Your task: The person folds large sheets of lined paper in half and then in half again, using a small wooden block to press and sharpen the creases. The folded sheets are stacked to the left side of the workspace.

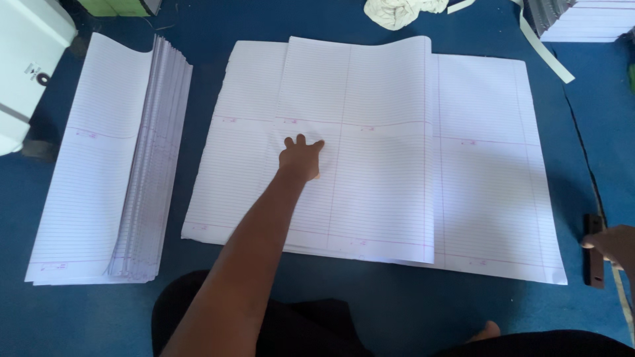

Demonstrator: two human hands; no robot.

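My left hand (301, 157) reaches out over a large ruled sheet (370, 152) that lies on top of a wider stack of ruled sheets (489, 192) on the blue surface. Its fingertips press into the paper, which wrinkles in an arc around them. The top sheet is shifted left of the stack's middle and its far edge curls up a little. My right hand (614, 246) shows only partly at the right edge of the view. Its fingers touch a dark narrow bar (594, 261) lying on the blue surface beside the stack.
A second pile of ruled sheets (99, 165), fanned along its right edge, lies at the left. A white machine (23, 59) stands at the far left, a crumpled white cloth (397, 12) at the back, stacked paper (589, 20) at the back right.
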